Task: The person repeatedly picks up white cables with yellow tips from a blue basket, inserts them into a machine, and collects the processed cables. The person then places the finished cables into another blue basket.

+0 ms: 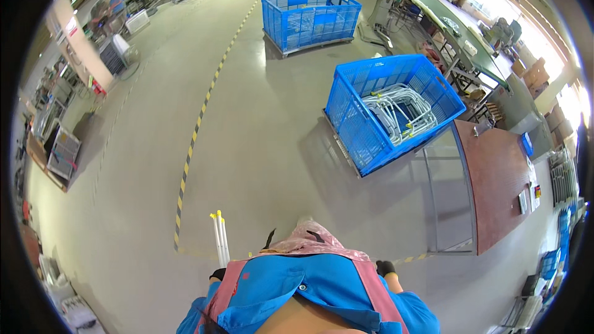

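At my left side, several white metal tubes (222,239) with yellow tips stick out forward from beside my hip. My left hand (218,274), in a dark glove, is closed around them at their near end; the sleeve and apron hide much of the grip. On the other side hangs my right hand (385,268), also dark-gloved, close to my hip and away from any object. Its fingers are too small and dark to make out.
Ahead right, a blue plastic crate (396,114) on a wheeled base holds bent white tube frames (402,111). Farther off stands another blue crate (309,21). A red-brown table (498,179) is at right. Yellow-black tape (197,130) runs along the floor; a large fan (106,13) stands far left.
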The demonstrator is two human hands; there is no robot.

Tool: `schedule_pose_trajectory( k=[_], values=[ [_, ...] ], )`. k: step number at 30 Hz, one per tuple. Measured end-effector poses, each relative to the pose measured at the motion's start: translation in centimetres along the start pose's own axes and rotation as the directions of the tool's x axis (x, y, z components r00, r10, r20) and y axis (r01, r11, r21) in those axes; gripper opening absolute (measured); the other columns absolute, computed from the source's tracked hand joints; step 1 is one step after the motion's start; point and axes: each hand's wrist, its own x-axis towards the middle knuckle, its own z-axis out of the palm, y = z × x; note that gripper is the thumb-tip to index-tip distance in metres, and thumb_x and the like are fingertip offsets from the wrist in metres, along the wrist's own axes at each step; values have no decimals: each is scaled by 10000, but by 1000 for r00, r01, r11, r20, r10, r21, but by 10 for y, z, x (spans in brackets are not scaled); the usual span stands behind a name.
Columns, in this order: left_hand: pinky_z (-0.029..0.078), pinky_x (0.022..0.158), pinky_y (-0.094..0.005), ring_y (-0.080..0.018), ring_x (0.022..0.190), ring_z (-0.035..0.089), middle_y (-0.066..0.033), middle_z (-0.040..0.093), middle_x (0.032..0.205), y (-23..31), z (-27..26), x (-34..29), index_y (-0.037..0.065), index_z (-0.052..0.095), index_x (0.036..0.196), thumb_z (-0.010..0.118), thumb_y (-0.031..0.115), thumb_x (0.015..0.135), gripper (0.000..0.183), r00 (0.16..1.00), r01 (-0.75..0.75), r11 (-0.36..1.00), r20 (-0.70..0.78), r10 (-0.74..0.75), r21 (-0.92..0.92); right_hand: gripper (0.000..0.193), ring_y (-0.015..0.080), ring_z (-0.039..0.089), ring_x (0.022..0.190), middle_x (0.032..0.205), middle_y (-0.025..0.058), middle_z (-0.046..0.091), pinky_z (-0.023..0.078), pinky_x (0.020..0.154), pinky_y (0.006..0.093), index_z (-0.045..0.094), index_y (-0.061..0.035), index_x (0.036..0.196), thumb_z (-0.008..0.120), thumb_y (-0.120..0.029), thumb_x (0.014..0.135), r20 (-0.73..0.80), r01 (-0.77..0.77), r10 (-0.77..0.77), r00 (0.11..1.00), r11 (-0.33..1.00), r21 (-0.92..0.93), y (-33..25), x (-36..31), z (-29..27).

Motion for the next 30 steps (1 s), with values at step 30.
schedule_pose_trajectory(
  k=[30],
  values=[
    [511, 644, -361, -243, 711, 653, -143, 670, 793, 840, 48, 415, 23, 634, 995, 614, 344, 794, 380, 895, -416, 869, 287, 341, 266, 466, 431, 587, 915, 951, 257, 624, 453, 844, 494, 664, -14, 871, 476, -438, 837, -265, -36, 7, 964, 994, -105, -483, 572, -380]
  ],
)
